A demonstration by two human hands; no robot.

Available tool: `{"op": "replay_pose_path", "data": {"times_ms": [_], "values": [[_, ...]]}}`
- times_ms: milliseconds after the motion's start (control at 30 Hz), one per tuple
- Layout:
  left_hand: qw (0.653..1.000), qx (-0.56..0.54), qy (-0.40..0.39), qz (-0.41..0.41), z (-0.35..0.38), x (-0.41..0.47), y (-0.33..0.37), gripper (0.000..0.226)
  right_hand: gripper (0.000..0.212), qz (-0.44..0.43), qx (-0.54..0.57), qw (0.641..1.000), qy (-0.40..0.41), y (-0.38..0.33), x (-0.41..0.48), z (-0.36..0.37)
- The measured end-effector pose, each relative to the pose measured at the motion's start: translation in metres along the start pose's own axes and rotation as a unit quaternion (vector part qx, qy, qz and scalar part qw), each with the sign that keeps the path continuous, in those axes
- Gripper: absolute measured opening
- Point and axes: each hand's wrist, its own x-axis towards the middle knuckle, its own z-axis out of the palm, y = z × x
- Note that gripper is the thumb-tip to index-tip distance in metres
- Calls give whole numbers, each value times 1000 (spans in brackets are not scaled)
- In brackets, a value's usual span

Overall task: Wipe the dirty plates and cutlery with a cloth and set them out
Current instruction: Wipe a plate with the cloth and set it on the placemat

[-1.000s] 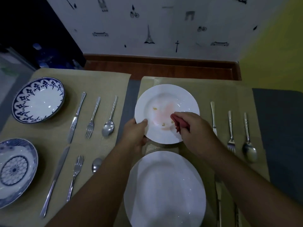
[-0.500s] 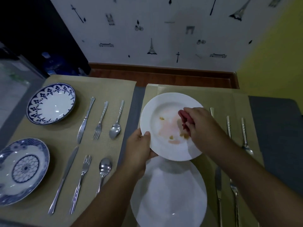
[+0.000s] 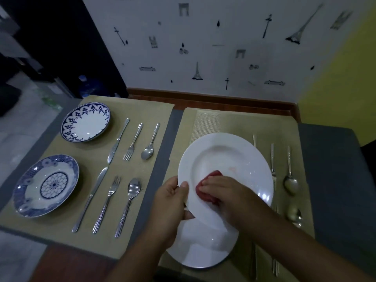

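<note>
a white plate [image 3: 230, 151] is held up over the right placemat [image 3: 223, 123] on the grey tabletop [image 3: 329, 169]; its near-left rim is clasped in the grip of the left hand [image 3: 171, 202], thumb on top and fingers curled beneath. a red cloth [image 3: 209, 186] is bunched in the grip of the right hand [image 3: 230, 196] and pressed into the plate's well, near its left side — a faint pink smear [image 3: 232, 169] is seen just beyond it. a second white plate [image 3: 203, 255] lies below, partly covered by the raised one. a fork [image 3: 272, 159] and a spoon [image 3: 290, 180] are laid to the right. on the left placemat [image 3: 142, 110] a blue-rimmed plate [image 3: 86, 124] and a blue floral plate [image 3: 45, 185] are set — a far cutlery row [image 3: 132, 142] and a near cutlery row [image 3: 105, 204] lie beside them.
</note>
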Motion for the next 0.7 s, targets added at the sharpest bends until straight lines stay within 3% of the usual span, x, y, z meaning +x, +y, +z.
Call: {"op": "replay_pose_path", "data": {"times_ms": [67, 167, 267, 400, 467, 567, 633, 700], "values": [[1000, 3, -24, 1, -1, -8, -3, 29, 43, -11, 3, 997, 72, 1, 6, -13], [1000, -17, -23, 13, -10, -11, -2, 28, 33, 59, -16, 985, 161, 7, 11, -39], [999, -23, -30, 23, -21, -7, 3, 26, 32, 126, -55, 976, 169, -1, -20, -27], [996, 2, -87, 23, -33, -6, 1, 25, 37, 87, -28, 988, 123, -47, -22, 7], [995, 4, -102, 22, -40, -7, 2, 24, 38, 102, -29, 980, 171, -51, -2, -1], [993, -11, -119, -2, -51, -6, 6, 25, 41, 197, -15, 947, 254, -51, 12, -23], [991, -15, -129, -3, -56, -4, 9, 26, 49, 183, -4, 959, 216, -64, 14, -19], [990, -8, -141, 10, -61, -1, 12, 26, 58, 141, 5, 983, 117, -81, 11, -6]]}}
